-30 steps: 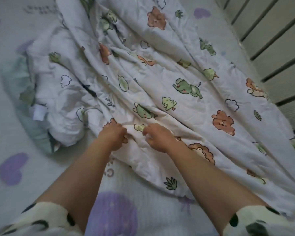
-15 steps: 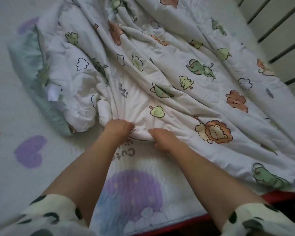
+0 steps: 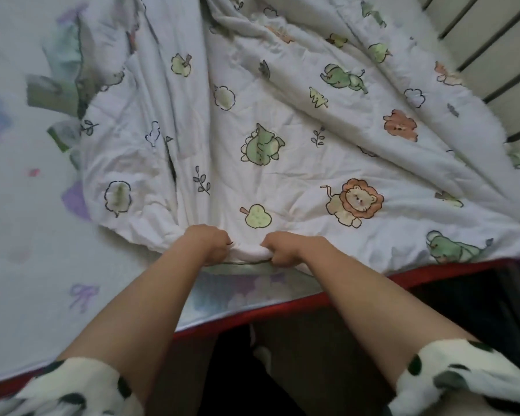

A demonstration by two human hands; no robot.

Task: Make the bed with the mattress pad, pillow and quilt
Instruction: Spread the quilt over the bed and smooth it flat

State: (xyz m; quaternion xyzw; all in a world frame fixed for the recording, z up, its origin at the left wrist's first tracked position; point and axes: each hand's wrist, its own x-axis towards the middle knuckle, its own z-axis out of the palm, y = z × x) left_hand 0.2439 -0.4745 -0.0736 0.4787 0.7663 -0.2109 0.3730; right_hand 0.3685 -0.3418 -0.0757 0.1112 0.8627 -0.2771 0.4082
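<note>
A white quilt (image 3: 282,121) printed with lions, bears, dinosaurs and apples lies crumpled across the bed, its pale green underside folded out at the upper left. My left hand (image 3: 209,243) and my right hand (image 3: 285,246) sit side by side, both clenched on the quilt's near edge, a bunched roll of cloth between them. Under the quilt lies the white mattress pad (image 3: 27,241) with purple hearts and bows. No pillow shows.
The bed's red edge (image 3: 282,304) runs across the lower frame, with dark floor below it. A slatted white wall or headboard (image 3: 493,55) stands at the upper right, close to the quilt's far side.
Both hands have pulled the quilt's edge toward me, down to the red edge of the bed. The quilt has spread flatter, and more of its print shows.
</note>
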